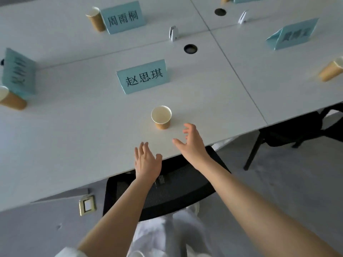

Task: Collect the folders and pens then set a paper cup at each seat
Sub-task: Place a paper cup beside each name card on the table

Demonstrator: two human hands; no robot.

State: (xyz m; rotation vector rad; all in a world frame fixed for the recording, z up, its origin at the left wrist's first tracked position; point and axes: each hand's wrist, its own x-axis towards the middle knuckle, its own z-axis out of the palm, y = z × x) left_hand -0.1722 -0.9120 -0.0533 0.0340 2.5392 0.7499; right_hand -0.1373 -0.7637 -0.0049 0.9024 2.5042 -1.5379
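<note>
A brown paper cup [161,117] with a white inside stands upright on the white table [74,145], in front of a blue name card [143,76]. My right hand [192,143] hovers just right of and below the cup, fingers spread, holding nothing. My left hand [147,161] is flat over the table's near edge, fingers apart and empty. More brown cups stand at other seats: one at the far left [11,99], one behind the back name card [95,18], one at the right edge [332,70]. No folders or pens are in view.
Blue name cards stand at the back [123,17], left [18,73] and right [293,34]. Two round cable holes [190,49] and small white clips [173,33] sit along the table's middle. A black mesh chair [167,188] is tucked under the near edge; another chair [297,132] is at right.
</note>
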